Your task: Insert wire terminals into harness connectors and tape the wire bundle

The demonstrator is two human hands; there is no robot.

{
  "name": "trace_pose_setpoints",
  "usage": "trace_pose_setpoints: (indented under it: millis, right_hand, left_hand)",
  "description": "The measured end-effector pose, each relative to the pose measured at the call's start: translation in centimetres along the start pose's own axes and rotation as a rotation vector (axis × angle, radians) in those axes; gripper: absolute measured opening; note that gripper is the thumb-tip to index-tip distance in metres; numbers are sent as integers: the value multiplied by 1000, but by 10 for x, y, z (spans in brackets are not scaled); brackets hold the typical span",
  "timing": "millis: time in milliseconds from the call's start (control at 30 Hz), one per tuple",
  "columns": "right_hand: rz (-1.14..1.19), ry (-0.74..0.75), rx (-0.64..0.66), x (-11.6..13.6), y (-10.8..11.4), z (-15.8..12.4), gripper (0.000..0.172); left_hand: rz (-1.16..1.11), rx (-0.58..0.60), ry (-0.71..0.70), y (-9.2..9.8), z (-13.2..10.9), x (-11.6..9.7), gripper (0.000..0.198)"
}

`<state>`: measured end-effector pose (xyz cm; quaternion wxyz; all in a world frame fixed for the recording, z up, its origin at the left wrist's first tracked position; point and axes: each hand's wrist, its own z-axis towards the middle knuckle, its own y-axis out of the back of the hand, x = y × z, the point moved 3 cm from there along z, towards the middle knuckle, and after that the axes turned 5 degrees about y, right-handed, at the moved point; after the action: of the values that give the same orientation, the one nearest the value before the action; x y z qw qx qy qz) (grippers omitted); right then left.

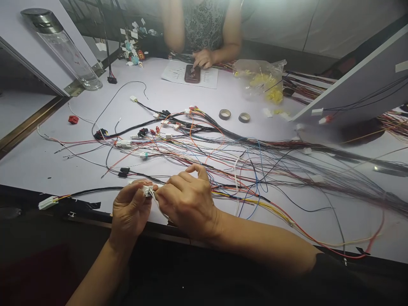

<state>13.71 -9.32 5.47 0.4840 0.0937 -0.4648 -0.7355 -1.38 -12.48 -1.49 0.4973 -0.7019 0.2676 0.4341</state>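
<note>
Near the table's front edge, my left hand (131, 210) pinches a small white connector (148, 190) between thumb and fingers. White wires (155, 198) come out of the connector's right side. My right hand (188, 199) has its thumb and index finger closed on these wires, close to the connector. The fingertips partly cover both the connector and the wire ends. Just behind my hands lie two black connectors (123, 172) on a dark cable. To the left, a white connector (48, 202) on a black-sleeved cable reaches the table edge.
A wide bundle of coloured wires (229, 148) crosses the table. Two tape rolls (225, 114), a bag of yellow parts (266, 83) and a red connector (73, 120) lie farther back. A glass bottle (68, 55) stands left. Opposite, another person's hand (204, 58) touches a phone (192, 74).
</note>
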Motion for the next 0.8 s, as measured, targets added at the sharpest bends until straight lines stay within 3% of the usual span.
trace_pose_setpoints:
  millis: [167, 300, 433, 800]
  right_hand:
    - [1, 27, 97, -5, -3, 3, 28]
    - [15, 40, 81, -5, -3, 2, 28]
    - [40, 4, 65, -3, 0, 2, 28]
    - [113, -25, 74, -8, 5, 5, 23]
  left_hand:
    - [85, 0, -62, 4, 2, -3, 20]
    - [70, -8, -22, 7, 2, -3, 20]
    - [-26, -2, 39, 4, 1, -3, 20]
    - [-369, -127, 269, -5, -6, 5, 31]
